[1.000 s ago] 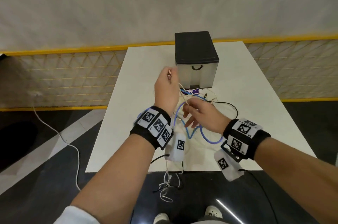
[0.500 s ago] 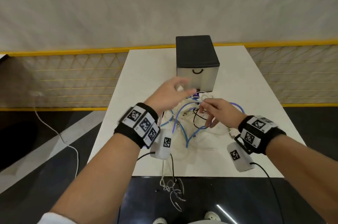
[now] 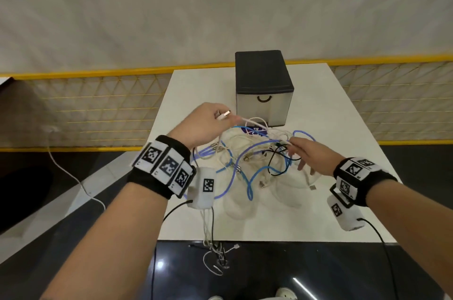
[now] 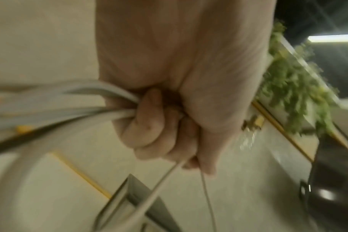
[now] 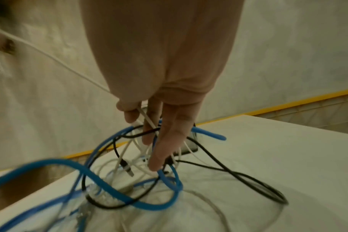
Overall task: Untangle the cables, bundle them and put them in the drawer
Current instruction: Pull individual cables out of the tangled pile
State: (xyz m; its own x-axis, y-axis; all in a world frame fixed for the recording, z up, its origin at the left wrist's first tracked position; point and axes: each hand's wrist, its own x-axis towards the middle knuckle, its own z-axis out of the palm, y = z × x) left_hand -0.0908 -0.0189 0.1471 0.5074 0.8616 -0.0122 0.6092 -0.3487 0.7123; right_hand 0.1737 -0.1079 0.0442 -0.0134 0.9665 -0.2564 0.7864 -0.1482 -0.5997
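Left hand (image 3: 204, 125), fingers (image 4: 147, 125) curled around a white cable (image 3: 247, 119) near its plug end, raised above the table (image 3: 331, 214). Right hand (image 3: 316, 157) pinches the same white strand between thumb and forefinger, other fingers extended into the tangle of blue, black and white cables (image 3: 257, 164) lying before the closed drawer unit (image 3: 263, 93).

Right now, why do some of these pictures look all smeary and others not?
Head view: mostly sharp, the drawer box crisp, but the table edges spread from the wide lens. Left wrist view: the left hand gripping white cables is smeared. Right wrist view: dim; the near blue cable is streaky.
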